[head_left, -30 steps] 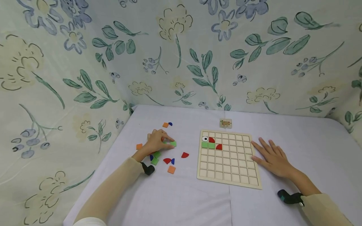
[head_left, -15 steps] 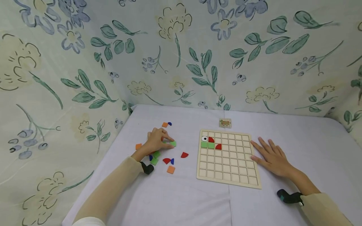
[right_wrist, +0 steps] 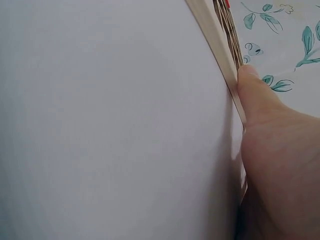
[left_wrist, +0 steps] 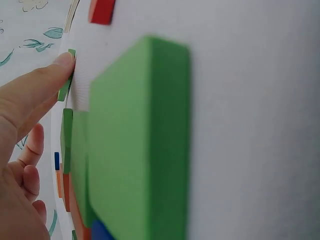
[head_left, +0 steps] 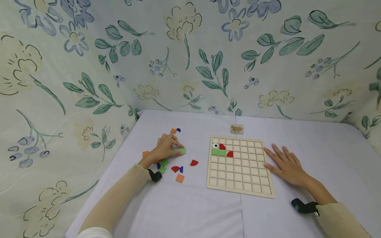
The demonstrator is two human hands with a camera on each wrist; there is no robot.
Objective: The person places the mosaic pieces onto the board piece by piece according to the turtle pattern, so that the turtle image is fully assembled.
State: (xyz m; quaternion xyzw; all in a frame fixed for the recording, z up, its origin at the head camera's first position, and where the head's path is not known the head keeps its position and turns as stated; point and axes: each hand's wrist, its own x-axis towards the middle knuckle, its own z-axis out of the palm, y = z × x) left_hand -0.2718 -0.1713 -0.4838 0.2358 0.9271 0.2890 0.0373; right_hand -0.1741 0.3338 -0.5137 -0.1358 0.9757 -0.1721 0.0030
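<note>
My left hand (head_left: pixel 166 147) is over the loose pieces on the left, thumb and index finger pinching a small green square tile (head_left: pixel 183 151) at its edges. In the left wrist view that tile (left_wrist: pixel 63 93) shows under a fingertip, low on the cloth. To the right lies a wooden grid board (head_left: pixel 241 172); its upper left cells hold a white eye tile (head_left: pixel 215 145), two green squares and two red quarter-circle pieces (head_left: pixel 230 154). My right hand (head_left: pixel 288 168) lies flat with fingers spread, thumb and index fingertip at the board's right edge. The right wrist view shows the thumb (right_wrist: pixel 255 90) on the rim.
Around my left hand lie orange squares (head_left: pixel 180 178), more green squares (head_left: pixel 162 169), blue half-round pieces (head_left: pixel 178 130) and red quarter circles (head_left: pixel 194 163). A small pattern card (head_left: pixel 237 129) sits behind the board. White cloth (head_left: pixel 208 211) covers the table; a flowered curtain hangs behind.
Almost nothing moves: the left fingers stay on the green tile, which has edged very slightly. The right hand keeps its place at the board, and the view drifts a little.
</note>
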